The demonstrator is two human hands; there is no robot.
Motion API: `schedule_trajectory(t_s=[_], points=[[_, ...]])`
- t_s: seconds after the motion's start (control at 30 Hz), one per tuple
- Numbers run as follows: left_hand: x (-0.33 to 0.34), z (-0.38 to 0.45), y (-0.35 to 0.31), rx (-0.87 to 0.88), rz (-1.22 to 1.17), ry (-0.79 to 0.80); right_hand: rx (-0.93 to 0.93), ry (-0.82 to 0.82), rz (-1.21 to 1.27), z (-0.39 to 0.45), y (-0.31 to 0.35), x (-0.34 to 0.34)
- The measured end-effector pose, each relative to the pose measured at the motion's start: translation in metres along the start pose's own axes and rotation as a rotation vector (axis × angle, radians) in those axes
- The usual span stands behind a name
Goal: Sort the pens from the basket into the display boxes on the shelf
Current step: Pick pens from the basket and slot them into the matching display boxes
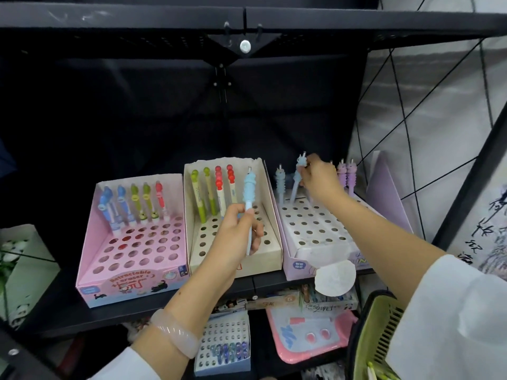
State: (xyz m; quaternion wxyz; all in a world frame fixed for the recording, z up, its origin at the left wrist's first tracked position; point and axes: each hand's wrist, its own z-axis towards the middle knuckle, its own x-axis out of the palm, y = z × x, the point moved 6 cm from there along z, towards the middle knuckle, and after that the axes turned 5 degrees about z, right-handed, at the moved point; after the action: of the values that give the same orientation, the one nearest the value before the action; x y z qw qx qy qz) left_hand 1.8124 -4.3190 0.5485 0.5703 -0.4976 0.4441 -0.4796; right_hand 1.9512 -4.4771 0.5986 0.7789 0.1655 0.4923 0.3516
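Three display boxes stand side by side on the black shelf: a pink box (93,259) on the left, a cream box (275,244) in the middle and a lilac box (295,263) on the right. My left hand (237,237) grips a light-blue pen (249,192) upright over the cream box. My right hand (318,181) pinches another light-blue pen (296,179) by its top, tip down at the lilac box's back row. A green basket (377,327) sits at the lower right, with a few pens showing in it.
The pink box holds blue, green and red pens in its back row; the cream box holds green and red ones. A lower shelf carries a blue box of pens (222,344) and a pink toy board (310,333). A metal frame post (466,185) rises at right.
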Motion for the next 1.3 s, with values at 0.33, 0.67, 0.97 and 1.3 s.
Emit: schedule_trajectory(t_s=[0.33,0.67,0.97,1.3], points=[[0.002,0.002,0.005,0.027,0.016,0.020,0.035,0.194,-0.081,-0.006,-0.008,0.030],[0.018,0.005,-0.006,0.057,0.039,0.051,0.022,0.246,0.734,-0.054,0.045,0.009],[0.021,0.005,-0.019,0.213,0.327,0.093,0.076,-0.129,0.760,-0.030,0.022,-0.046],[0.017,0.009,-0.004,0.230,0.503,0.172,0.001,-0.176,0.201,-0.009,-0.004,-0.035]])
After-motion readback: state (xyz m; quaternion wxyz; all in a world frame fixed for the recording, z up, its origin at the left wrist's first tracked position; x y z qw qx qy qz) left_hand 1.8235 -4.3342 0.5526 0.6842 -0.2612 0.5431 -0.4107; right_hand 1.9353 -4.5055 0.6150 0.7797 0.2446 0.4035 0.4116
